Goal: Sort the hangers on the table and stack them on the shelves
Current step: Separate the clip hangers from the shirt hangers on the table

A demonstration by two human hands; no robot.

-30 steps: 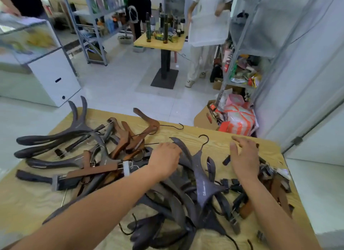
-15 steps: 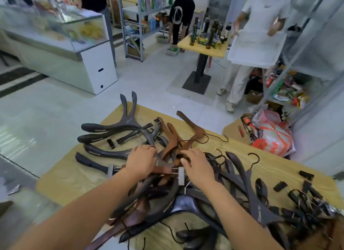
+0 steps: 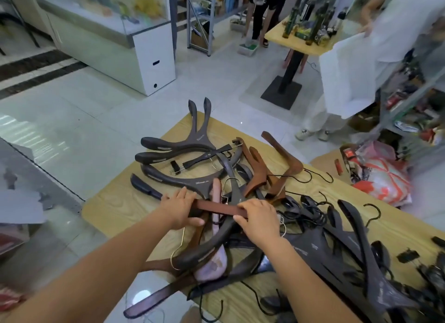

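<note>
Both hands meet over the middle of the wooden table (image 3: 113, 202), holding one straight brown bar hanger (image 3: 216, 207) that lies across the heap from 9 to 3 o'clock. The left hand (image 3: 179, 208) grips its left end, fingers curled over the top and thumb underneath. The right hand (image 3: 258, 220) clamps the right end in the same way, fingers close together. Under the bar runs a pale pink hanger (image 3: 213, 266), pointing from 12 down to 6 o'clock. Dark curved hangers (image 3: 183, 144) are spread at 11 o'clock, reddish wooden hangers (image 3: 260, 171) at 1 o'clock, and a tangle of black hangers (image 3: 356, 245) with wire hooks fills the table from 3 to 5 o'clock.
</note>
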